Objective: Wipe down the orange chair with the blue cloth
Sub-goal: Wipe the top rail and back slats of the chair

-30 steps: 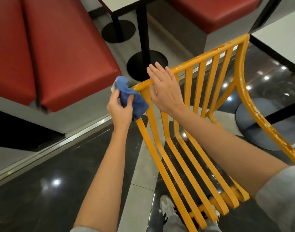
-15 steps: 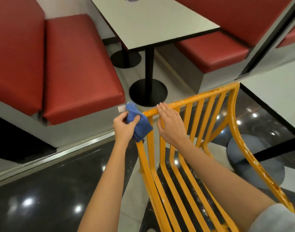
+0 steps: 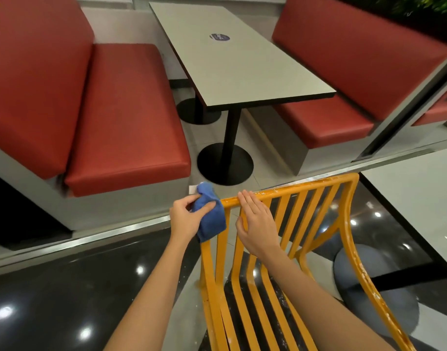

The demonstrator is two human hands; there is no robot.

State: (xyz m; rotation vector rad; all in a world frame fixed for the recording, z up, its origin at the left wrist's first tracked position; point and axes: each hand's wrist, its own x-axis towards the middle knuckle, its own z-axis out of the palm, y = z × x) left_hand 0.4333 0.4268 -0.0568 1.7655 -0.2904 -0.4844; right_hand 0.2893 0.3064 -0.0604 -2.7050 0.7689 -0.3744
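My left hand (image 3: 185,220) has the bunched blue microfibre cloth (image 3: 210,214) pinched between thumb and fingers, pressed against the near-left corner of the slatted orange metal chair (image 3: 349,224), right where the top rail bends down into the side post. My right hand (image 3: 258,222) lies flat on that rail with fingers straight and together, holding nothing — it only steadies the backrest. The chair stands just in front of me on the glossy dark floor (image 3: 52,295), its back towards the grey rectangular table (image 3: 242,59) and the red padded booth benches (image 3: 126,117). I judge the corner wipe to be the step in hand. To do it well I would wrap the cloth round the bar rather than dab at one face, keep the bracing palm firm so the light frame does not skid, then draw the cloth along the rail towards the far corner — the pale flecks on the rail and on the right post suggest those want firmer pressure.
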